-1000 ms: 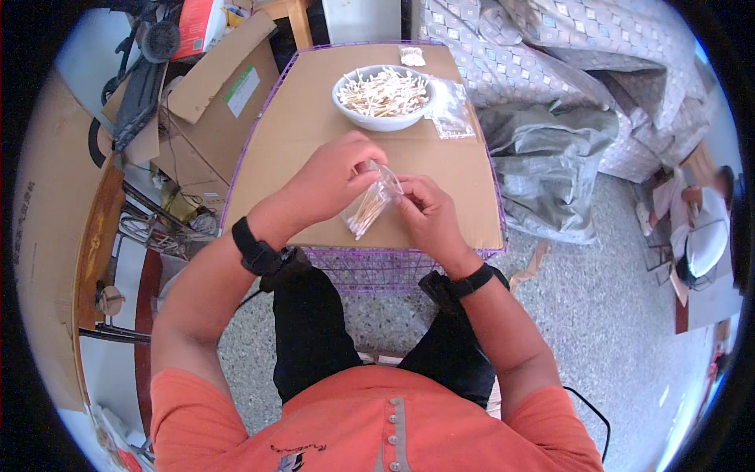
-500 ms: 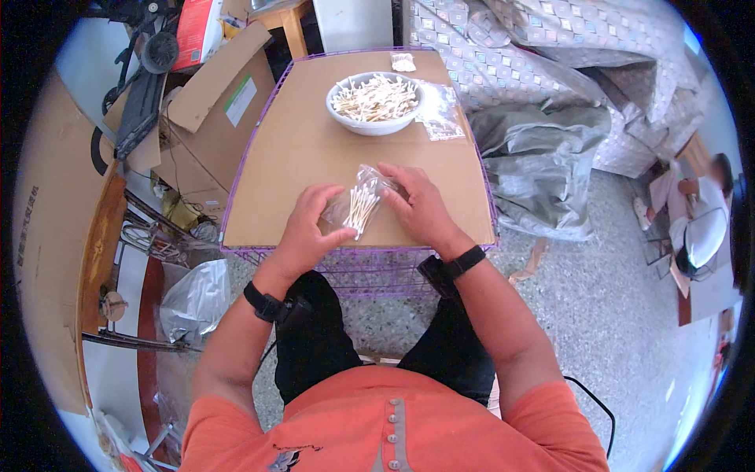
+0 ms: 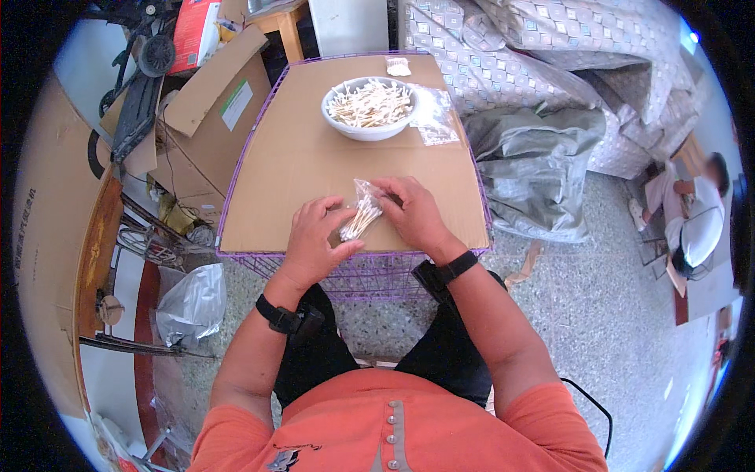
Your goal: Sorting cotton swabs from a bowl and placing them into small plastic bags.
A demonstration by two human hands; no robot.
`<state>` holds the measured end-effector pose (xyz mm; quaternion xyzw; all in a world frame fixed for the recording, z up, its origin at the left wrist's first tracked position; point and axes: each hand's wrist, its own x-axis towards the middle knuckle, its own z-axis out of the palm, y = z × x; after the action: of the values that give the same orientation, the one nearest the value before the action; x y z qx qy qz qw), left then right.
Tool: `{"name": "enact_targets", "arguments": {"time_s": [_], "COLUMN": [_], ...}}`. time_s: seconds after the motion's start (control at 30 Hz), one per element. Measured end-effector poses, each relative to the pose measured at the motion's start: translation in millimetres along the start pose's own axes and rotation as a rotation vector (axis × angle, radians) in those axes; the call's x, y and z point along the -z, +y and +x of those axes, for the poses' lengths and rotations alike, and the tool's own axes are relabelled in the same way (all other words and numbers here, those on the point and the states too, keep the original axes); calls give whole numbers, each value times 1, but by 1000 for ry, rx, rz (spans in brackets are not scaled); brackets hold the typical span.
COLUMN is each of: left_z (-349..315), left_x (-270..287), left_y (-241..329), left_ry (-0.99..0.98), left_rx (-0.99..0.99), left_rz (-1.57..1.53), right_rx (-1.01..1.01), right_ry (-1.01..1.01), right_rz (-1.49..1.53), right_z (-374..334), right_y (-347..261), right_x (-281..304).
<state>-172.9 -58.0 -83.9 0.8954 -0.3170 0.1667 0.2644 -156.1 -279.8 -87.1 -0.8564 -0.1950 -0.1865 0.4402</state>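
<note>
A clear plastic bag of cotton swabs (image 3: 362, 220) lies slantwise on the cardboard tabletop (image 3: 271, 169), between my hands. My right hand (image 3: 414, 212) grips the bag's upper right edge between thumb and fingers. On the other side, my left hand (image 3: 313, 240) is open, thumb and fingers spread around the bag's lower left side; whether its fingertips touch the plastic is hard to tell. Farther back stands a white bowl (image 3: 370, 134) heaped with loose cotton swabs. Flat clear plastic bags (image 3: 435, 116) lie to the right of the bowl.
Near the table's far edge is a small filled packet (image 3: 398, 66). Purple wire mesh (image 3: 346, 277) shows below the tabletop. At left is an open cardboard box (image 3: 208, 118); at right, a grey sack (image 3: 543, 173) on the floor. Another person (image 3: 700, 216) sits far right.
The bag has tilted more to the right and its plastic is drawn closer around the swabs. My left hand has shifted slightly down, its thumb now below the bag. My right hand remains at its upper edge.
</note>
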Motion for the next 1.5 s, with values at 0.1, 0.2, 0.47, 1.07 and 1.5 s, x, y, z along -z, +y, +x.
{"name": "enact_targets", "arguments": {"time_s": [0.1,0.2,0.47,1.07,1.5], "left_z": [1,1,1,0,0], "left_x": [0,1,-2,8,-2], "left_y": [2,4,3,-9,-6], "left_ry": [4,14,9,-64,-23], "left_rx": [11,16,-2,-43,-19], "left_rz": [-2,-9,-1,-118,-25], "right_rx": [-5,9,37,74,-86], "right_ry": [-3,34,-67,-20,7], "right_rz": [14,23,100,12,229], "right_z": [-1,-2,-2,-2,-6], "right_y": [-1,-1,2,0,8], "right_x": [2,2,4,-1,-6]}}
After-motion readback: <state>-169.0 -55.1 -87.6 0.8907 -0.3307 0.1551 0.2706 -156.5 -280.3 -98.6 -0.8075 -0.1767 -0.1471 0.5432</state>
